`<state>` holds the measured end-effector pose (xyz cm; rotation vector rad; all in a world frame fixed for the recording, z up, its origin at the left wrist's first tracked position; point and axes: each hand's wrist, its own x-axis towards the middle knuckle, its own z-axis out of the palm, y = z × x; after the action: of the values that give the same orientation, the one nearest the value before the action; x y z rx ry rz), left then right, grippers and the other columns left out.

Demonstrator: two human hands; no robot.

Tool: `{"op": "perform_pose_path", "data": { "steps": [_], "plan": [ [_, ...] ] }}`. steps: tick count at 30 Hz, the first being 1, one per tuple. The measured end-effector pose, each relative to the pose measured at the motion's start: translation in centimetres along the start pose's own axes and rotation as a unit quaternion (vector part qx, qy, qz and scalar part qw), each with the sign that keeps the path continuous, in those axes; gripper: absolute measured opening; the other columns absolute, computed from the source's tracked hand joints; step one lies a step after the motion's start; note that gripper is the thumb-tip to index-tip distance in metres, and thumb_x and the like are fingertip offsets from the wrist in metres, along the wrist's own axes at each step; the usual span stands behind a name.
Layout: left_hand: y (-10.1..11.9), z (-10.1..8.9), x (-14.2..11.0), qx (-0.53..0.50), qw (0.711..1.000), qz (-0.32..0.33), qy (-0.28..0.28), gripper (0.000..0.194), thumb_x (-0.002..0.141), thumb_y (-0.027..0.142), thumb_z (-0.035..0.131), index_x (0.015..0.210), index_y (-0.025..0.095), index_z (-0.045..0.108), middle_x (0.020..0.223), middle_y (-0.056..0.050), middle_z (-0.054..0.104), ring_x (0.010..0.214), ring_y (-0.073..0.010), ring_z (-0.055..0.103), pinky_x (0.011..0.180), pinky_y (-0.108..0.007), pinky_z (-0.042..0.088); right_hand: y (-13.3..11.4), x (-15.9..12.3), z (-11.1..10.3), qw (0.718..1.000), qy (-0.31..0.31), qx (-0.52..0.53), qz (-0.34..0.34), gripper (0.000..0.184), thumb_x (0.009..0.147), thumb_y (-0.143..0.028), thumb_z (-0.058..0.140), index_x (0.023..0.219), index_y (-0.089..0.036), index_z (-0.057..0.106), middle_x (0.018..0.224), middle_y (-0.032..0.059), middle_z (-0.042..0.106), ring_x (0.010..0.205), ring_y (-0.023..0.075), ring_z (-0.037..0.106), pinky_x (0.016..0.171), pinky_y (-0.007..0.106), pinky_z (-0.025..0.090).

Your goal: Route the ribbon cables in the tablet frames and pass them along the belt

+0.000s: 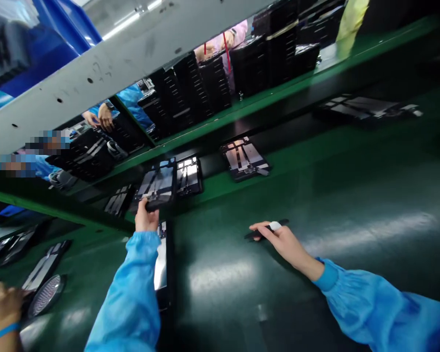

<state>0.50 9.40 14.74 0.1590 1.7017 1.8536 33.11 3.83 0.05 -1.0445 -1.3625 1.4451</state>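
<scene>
My left hand (145, 218) reaches forward and grips the near edge of a black tray (157, 184) with shiny parts, held at the edge of the conveyor belt. My right hand (278, 239) rests on the green table, fingers closed round a thin black stick-like tool (266, 229); one finger wears a white cot. Both arms are in blue sleeves. Under my left forearm lies another dark tray (163, 266) with a reflective face.
More black trays ride the belt: one (189, 175) beside the held tray, one (245, 159) further right, one (366, 108) far right. Tall stacks of black trays (205, 88) stand beyond. Other workers in blue sit across; another person's hand (2, 303) is at lower left.
</scene>
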Motion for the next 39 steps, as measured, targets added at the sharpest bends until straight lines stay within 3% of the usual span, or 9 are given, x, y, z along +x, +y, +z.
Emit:
{"op": "perform_pose_path", "data": {
  "steps": [6, 12, 16, 18, 21, 23, 28, 33, 39],
  "plan": [
    [-4.8, -6.1, -12.7, 0.029, 0.989, -0.130, -0.071, 0.023, 0.097, 0.011, 0.048, 0.113, 0.010, 0.064, 0.105, -0.007, 0.070, 0.083, -0.0112, 0.069, 0.070, -0.018, 0.057, -1.1, -0.9, 0.0, 0.996, 0.070, 0.033, -0.038, 0.054, 0.094, -0.061, 0.047, 0.114, -0.013, 0.065, 0.067, 0.0051, 0.070, 0.063, 0.0177, 0.068, 0.069, 0.032, 0.057],
    [-12.1, -6.5, -20.3, 0.009, 0.955, -0.252, -0.159, 0.029, 0.099, 0.021, 0.052, 0.126, 0.014, 0.058, 0.128, -0.010, 0.062, 0.109, -0.0153, 0.064, 0.089, -0.025, 0.055, -3.3, -1.7, -3.7, 0.998, 0.043, -0.015, -0.039, 0.042, 0.099, -0.047, 0.047, 0.130, -0.019, 0.055, 0.104, 0.0097, 0.073, 0.092, 0.0203, 0.072, 0.077, 0.032, 0.060],
    [-12.0, -9.0, -20.4, 0.173, 0.819, -0.376, -0.398, 0.053, 0.089, 0.057, 0.062, 0.116, 0.011, 0.065, 0.120, -0.016, 0.064, 0.098, -0.0189, 0.067, 0.079, -0.027, 0.055, -3.0, -3.8, -7.6, 0.986, -0.008, -0.169, -0.012, 0.046, 0.096, -0.040, 0.053, 0.139, -0.026, 0.047, 0.132, 0.0087, 0.062, 0.125, 0.0249, 0.057, 0.106, 0.044, 0.048],
    [-11.3, -10.6, -19.1, 0.313, 0.774, -0.267, -0.481, 0.062, 0.083, 0.064, 0.064, 0.111, 0.009, 0.067, 0.101, -0.015, 0.068, 0.080, -0.0159, 0.065, 0.069, -0.025, 0.052, -2.4, -5.3, -8.9, 0.981, -0.031, -0.190, 0.021, 0.054, 0.093, -0.044, 0.056, 0.143, -0.028, 0.041, 0.138, 0.0093, 0.057, 0.127, 0.0266, 0.056, 0.105, 0.045, 0.049],
    [-10.9, -11.3, -16.7, 0.430, 0.795, 0.057, -0.424, 0.059, 0.084, 0.052, 0.065, 0.128, 0.012, 0.060, 0.104, -0.011, 0.063, 0.078, -0.0131, 0.059, 0.067, -0.024, 0.050, -1.9, -6.8, -9.1, 0.977, -0.076, -0.193, 0.043, 0.065, 0.090, -0.044, 0.061, 0.146, -0.029, 0.032, 0.148, 0.0087, 0.047, 0.132, 0.0256, 0.051, 0.107, 0.042, 0.047],
    [-11.6, -10.8, -15.6, 0.460, 0.768, 0.182, -0.408, 0.074, 0.080, 0.040, 0.071, 0.145, 0.018, 0.044, 0.112, -0.009, 0.057, 0.080, -0.0130, 0.056, 0.070, -0.027, 0.052, -2.1, -7.2, -8.7, 0.971, -0.105, -0.212, 0.039, 0.068, 0.088, -0.038, 0.063, 0.147, -0.030, 0.029, 0.150, 0.0073, 0.044, 0.136, 0.0238, 0.047, 0.111, 0.039, 0.044],
    [-13.6, -10.7, -16.2, 0.494, 0.681, 0.245, -0.481, 0.068, 0.083, 0.026, 0.071, 0.145, 0.022, 0.045, 0.109, -0.006, 0.056, 0.067, -0.0088, 0.052, 0.066, -0.025, 0.054, -2.8, -7.9, -9.4, 0.943, -0.167, -0.288, 0.018, 0.076, 0.082, -0.031, 0.068, 0.147, -0.032, 0.027, 0.156, 0.0046, 0.035, 0.139, 0.0247, 0.042, 0.109, 0.037, 0.046],
    [-14.3, -11.7, -18.9, 0.438, 0.704, 0.314, -0.463, 0.051, 0.091, 0.022, 0.063, 0.140, 0.023, 0.050, 0.131, -0.009, 0.057, 0.081, -0.0107, 0.061, 0.064, -0.020, 0.054, -2.7, -9.3, -11.0, 0.952, -0.095, -0.289, -0.001, 0.053, 0.083, -0.038, 0.068, 0.130, -0.026, 0.047, 0.142, 0.0074, 0.054, 0.122, 0.0272, 0.060, 0.094, 0.038, 0.056],
    [-14.2, -11.3, -20.0, 0.417, 0.737, 0.296, -0.442, 0.048, 0.091, 0.025, 0.064, 0.138, 0.023, 0.053, 0.122, -0.008, 0.062, 0.082, -0.0121, 0.063, 0.059, -0.021, 0.052, -2.5, -10.6, -9.9, 0.973, -0.036, -0.227, -0.003, 0.035, 0.087, -0.039, 0.066, 0.115, -0.023, 0.052, 0.135, 0.0096, 0.060, 0.116, 0.0276, 0.063, 0.095, 0.040, 0.057]
  ]
}}
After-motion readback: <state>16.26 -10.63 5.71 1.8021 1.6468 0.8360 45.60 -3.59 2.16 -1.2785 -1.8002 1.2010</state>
